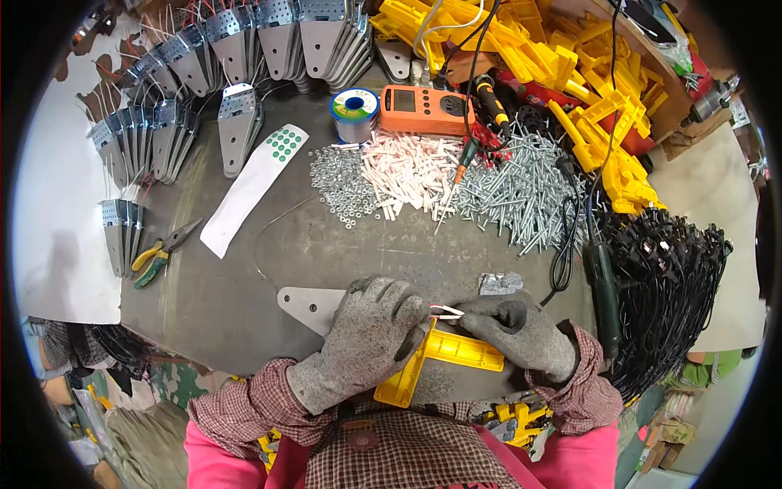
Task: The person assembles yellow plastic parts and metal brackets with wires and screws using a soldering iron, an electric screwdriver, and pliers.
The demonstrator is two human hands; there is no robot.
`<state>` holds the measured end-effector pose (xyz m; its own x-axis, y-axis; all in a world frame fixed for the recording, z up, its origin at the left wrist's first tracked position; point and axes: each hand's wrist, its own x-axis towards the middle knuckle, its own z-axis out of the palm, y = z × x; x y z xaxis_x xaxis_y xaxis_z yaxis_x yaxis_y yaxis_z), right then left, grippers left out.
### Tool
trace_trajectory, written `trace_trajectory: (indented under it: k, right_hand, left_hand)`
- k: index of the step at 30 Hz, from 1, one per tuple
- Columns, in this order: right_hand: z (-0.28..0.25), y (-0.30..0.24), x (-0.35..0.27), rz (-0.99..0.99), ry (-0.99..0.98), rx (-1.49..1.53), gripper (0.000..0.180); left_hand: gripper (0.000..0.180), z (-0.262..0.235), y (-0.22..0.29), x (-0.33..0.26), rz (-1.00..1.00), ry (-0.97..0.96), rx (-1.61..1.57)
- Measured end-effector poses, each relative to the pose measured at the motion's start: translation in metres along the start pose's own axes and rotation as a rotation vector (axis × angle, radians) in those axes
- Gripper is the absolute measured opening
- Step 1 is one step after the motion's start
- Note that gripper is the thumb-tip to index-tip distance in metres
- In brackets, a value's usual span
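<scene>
Head view: lower centre of frame
Left hand [366,342]: fingers closed on yellow plastic part [444,357]
Right hand [521,334]: fingers pinch thin wires [446,310]

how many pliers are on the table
1. The pliers, with yellow and green handles, lie near the table's left edge, beside a stack of metal plates. More may be hidden under the piles of parts.

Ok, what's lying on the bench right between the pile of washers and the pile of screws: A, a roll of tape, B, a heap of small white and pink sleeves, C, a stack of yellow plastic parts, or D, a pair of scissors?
B: a heap of small white and pink sleeves lies between the washers and the screws on the bench.
</scene>
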<state>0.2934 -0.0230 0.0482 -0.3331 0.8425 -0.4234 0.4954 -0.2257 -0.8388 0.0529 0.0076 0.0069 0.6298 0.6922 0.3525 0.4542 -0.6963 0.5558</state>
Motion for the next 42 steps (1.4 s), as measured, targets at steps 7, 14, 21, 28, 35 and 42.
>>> trace_trajectory:
  k: [7, 14, 21, 28, 35, 42]
  right_hand:
    - [0.004, 0.005, 0.004, -0.076, -0.040, 0.111, 0.035]
    - [0.002, -0.003, 0.019, 0.059, 0.054, 0.175, 0.033]
    - [0.015, 0.022, 0.047, -0.085, 0.419, -0.310, 0.033]
    - [0.013, 0.033, 0.048, -0.272, 0.465, -0.297, 0.018]
    - [0.006, 0.024, 0.041, -0.131, 0.339, -0.220, 0.026]
    - [-0.005, 0.032, 0.043, -0.634, 0.111, -0.351, 0.039]
  left_hand:
    - [0.035, -0.002, 0.005, -0.003, -0.035, -0.031, 0.061]
    - [0.042, -0.007, 0.008, -0.007, 0.157, 0.028, 0.192]
    - [0.029, -0.018, 0.025, -0.025, 0.120, -0.194, 0.268]
    - [0.033, -0.015, 0.012, 0.000, -0.047, -0.165, -0.007]
    - [0.032, -0.005, 0.007, -0.002, 0.029, -0.186, 0.039]
    - [0.030, -0.011, 0.008, -0.014, 0.174, -0.213, 0.104]
